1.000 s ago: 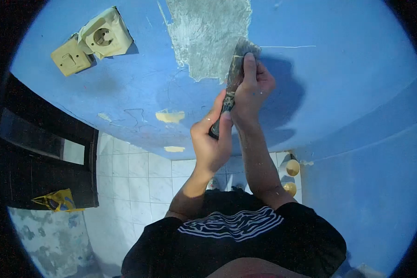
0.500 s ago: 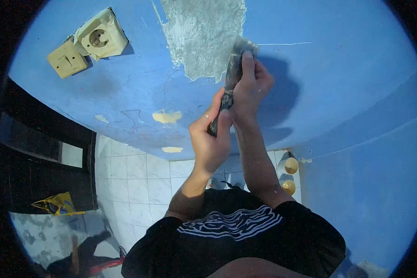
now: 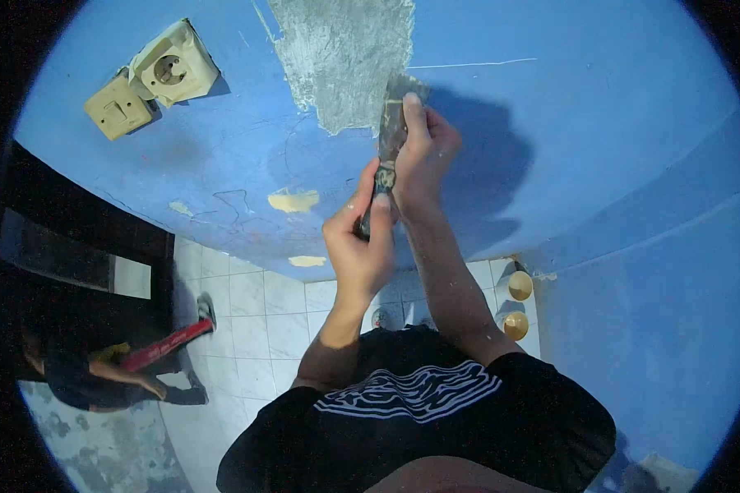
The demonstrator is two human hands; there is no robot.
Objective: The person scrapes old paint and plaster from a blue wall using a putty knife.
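A paint scraper [image 3: 389, 135] with a dark handle and a grimy metal blade is pressed against the blue wall [image 3: 600, 164]. Its blade sits at the lower right edge of a bare grey patch [image 3: 341, 57] where the paint is gone. My left hand [image 3: 358, 246] is closed around the lower end of the handle. My right hand [image 3: 419, 156] grips higher up, with the index finger stretched along the back of the blade.
A cream switch [image 3: 117, 107] and socket [image 3: 174, 70] hang loose on the wall at upper left. Small chipped spots [image 3: 293, 200] show lower down. Below are white floor tiles [image 3: 251, 329], two round yellow objects [image 3: 518, 304], and another person [image 3: 99, 374] crouching at lower left by a dark doorway.
Both hands and the scraper have shifted slightly left and down along the patch's edge. Another person has come into view at lower left, where only a yellow item lay before.
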